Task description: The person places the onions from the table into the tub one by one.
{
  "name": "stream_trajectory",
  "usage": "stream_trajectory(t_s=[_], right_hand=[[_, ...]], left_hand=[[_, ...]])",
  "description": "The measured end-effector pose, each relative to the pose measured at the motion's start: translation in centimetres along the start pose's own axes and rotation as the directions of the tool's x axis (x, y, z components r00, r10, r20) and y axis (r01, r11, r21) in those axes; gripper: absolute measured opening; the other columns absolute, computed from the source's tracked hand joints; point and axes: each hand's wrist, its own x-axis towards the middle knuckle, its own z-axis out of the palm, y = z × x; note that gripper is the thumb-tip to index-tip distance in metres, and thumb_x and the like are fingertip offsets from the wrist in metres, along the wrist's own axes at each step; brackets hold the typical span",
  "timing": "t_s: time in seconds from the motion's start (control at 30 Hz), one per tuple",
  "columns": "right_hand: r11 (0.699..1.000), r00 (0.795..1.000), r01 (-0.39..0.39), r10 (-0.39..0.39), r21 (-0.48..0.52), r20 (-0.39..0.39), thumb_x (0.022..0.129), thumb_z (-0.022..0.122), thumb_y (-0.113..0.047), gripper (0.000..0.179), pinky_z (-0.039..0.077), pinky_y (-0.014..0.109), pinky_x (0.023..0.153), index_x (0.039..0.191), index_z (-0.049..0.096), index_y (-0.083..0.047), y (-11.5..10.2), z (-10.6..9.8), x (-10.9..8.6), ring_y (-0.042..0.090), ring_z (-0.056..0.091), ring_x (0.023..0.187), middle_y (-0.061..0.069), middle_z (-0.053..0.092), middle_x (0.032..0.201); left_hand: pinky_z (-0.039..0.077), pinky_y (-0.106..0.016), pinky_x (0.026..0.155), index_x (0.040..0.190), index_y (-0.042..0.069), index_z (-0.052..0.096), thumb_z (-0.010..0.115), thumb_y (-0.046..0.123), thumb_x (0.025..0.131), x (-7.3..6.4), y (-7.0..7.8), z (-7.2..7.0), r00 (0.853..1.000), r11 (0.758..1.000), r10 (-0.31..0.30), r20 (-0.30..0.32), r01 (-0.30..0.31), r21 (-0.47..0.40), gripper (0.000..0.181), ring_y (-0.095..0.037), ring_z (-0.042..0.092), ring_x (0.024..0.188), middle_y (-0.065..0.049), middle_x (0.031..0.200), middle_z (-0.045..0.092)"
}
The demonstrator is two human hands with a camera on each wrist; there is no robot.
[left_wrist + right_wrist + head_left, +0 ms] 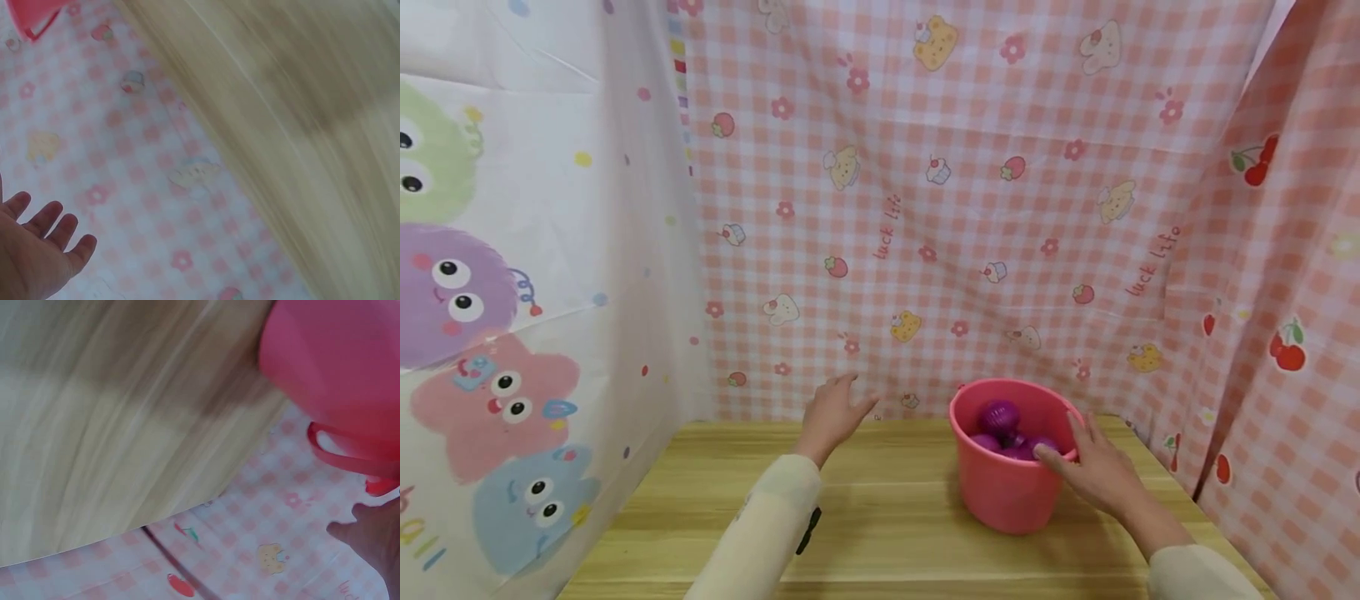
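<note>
A pink bucket [1006, 492] stands upright on the wooden table, right of the middle in the head view. Several shiny purple round objects [999, 417] lie inside it; they look like plastic onions. My right hand [1101, 471] is at the bucket's right side, its thumb reaching over the rim and its fingers extended along the outer edge. In the right wrist view, fingertips [340, 530] show just below the red handle [353, 459]. Away to the left, my left hand [833, 414] is raised above the table's far part, fingers spread and holding nothing.
The wooden table [880, 542] ends at a pink checked cloth [887, 208] hung behind it. A white cartoon-printed cloth [625, 275] hangs at the left, and a cherry-patterned cloth [1270, 275] at the right. A black strap [808, 531] shows beside the left sleeve.
</note>
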Motion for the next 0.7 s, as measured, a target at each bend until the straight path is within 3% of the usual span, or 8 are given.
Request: stream_trajectory(t_s=[0.13,0.33,0.53,0.7], right_hand=[[0.999,0.996,0.043,-0.044,-0.008,-0.077,0.096,0.044,-0.066,0.097,0.011,0.078,0.104,0.156,0.014,0.003,-1.6,-0.1,0.3,0.068,0.015,0.133,0.038,0.001,0.156],[0.987,0.975,0.156,-0.160,-0.039,-0.155,0.094,0.049,-0.066,0.095,0.004,0.071,0.111,0.155,0.022,0.001,-6.6,0.5,1.5,0.057,0.009,0.141,0.031,0.004,0.160],[0.948,0.926,0.299,-0.317,-0.112,-0.204,0.094,0.055,-0.059,0.088,0.010,0.066,0.115,0.153,0.031,0.001,-11.1,3.7,2.2,0.045,0.013,0.146,0.028,0.016,0.159],[0.931,0.917,0.344,-0.362,-0.125,-0.169,0.092,0.054,-0.063,0.090,0.012,0.062,0.116,0.154,0.031,-0.002,-13.6,7.4,1.9,0.041,0.012,0.148,0.025,0.018,0.160]], left_hand=[[0.034,-0.063,0.106,0.146,0.007,0.047,0.058,0.050,0.097,-0.7,-1.7,-1.0,1.000,0.998,-0.007,-0.013,0.008,0.064,0.066,-0.043,0.043,0.132,-0.021,0.144,0.048],[0.025,-0.066,0.109,0.146,0.006,0.046,0.058,0.053,0.096,-1.6,-3.4,-2.2,0.998,0.975,0.057,-0.035,-0.048,0.216,0.069,-0.043,0.037,0.136,-0.022,0.145,0.045],[0.014,-0.070,0.112,0.150,0.006,0.039,0.059,0.054,0.095,-2.3,-4.4,-2.6,0.996,0.939,0.087,0.018,-0.088,0.332,0.076,-0.047,0.022,0.143,-0.025,0.154,0.032],[0.010,-0.071,0.111,0.154,0.008,0.034,0.057,0.058,0.094,-3.2,-5.7,-2.0,0.994,0.922,0.091,0.054,-0.104,0.373,0.081,-0.049,0.017,0.144,-0.028,0.157,0.025]])
